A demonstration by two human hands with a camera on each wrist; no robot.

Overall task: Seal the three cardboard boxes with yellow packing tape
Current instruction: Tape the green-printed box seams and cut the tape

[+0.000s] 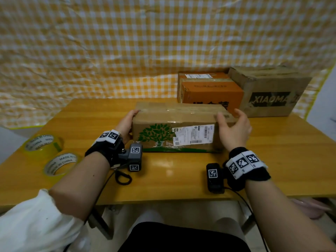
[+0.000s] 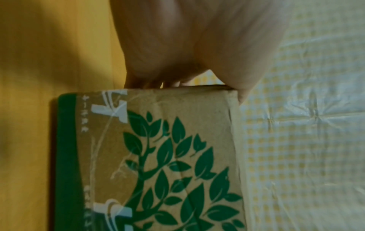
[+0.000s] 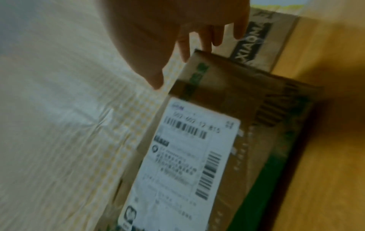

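Two yellow tape rolls (image 1: 52,155) lie at my near left on the wooden bench (image 1: 181,171). My left hand (image 1: 125,124) cups the tree-printed brown cardboard box (image 1: 176,131) mid-bench, fingers curled around its left end; my right hand (image 1: 234,128) hovers spread-fingered by its right end. Behind stand an orange carton (image 1: 209,91) and a dark-lettered brown box (image 1: 272,91).

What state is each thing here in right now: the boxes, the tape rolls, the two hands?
Tree-print box: closed, flat on the table.
Orange box: closed, at the back.
XIAOMA box: closed, beside it.
Tape rolls: lying flat, untouched.
Left hand: holds the tree-print box's end.
Right hand: open, fingers spread.
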